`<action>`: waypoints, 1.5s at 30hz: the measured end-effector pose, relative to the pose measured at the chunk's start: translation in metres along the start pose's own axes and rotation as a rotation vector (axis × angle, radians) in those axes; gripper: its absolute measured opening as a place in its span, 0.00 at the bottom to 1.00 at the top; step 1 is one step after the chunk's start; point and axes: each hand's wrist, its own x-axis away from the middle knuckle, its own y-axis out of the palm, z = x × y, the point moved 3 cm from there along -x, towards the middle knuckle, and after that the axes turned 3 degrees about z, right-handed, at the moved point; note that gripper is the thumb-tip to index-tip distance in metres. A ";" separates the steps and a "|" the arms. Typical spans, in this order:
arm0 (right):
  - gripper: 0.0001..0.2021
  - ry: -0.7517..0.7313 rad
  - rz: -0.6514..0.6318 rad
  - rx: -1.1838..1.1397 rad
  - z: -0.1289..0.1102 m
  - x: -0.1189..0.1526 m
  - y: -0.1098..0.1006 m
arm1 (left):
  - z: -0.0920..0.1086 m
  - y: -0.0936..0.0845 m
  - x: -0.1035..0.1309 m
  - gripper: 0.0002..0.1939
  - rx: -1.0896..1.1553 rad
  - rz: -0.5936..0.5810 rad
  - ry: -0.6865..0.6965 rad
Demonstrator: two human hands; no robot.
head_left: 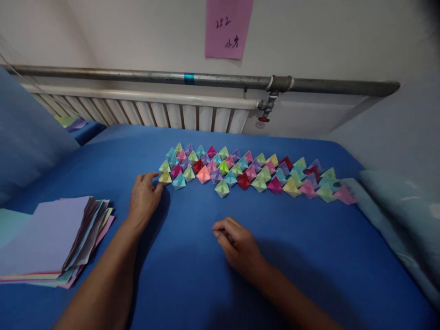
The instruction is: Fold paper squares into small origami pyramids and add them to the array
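Many small folded paper pieces in several colours stand in staggered rows across the blue table [192, 229]. My left hand [146, 197] is at the left end of the rows, its thumb and forefinger on either side of a yellow folded piece [165, 178], touching it. My right hand [235, 240] is closed above the table, nearer to me than the rows; what its fingers hold, if anything, is hidden. A light green piece [222, 188] sits in the front row, with a gap to its left. Pink piece [345, 195] marks the right end.
A stack of coloured paper sheets [62, 233] lies at the left. Behind the table are a white radiator [172, 114], a metal pipe [137, 75] and a red-handled valve [263, 119]. A pink note [228, 28] hangs on the wall. Pale blue fabric [405, 206] is at the right.
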 end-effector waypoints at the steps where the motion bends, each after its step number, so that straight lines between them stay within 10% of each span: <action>1: 0.08 0.002 0.001 0.002 0.000 0.000 0.000 | 0.001 -0.003 0.002 0.18 -0.009 0.017 0.002; 10: 0.08 0.000 -0.006 0.010 0.001 0.000 0.001 | 0.017 0.010 0.023 0.09 -0.052 -0.260 0.046; 38: 0.08 -0.022 -0.051 0.027 -0.001 0.000 0.002 | 0.023 0.023 0.017 0.07 -0.092 -0.196 0.104; 45: 0.08 -0.018 -0.061 0.035 0.000 0.000 0.002 | 0.023 0.019 0.018 0.08 0.031 -0.028 0.122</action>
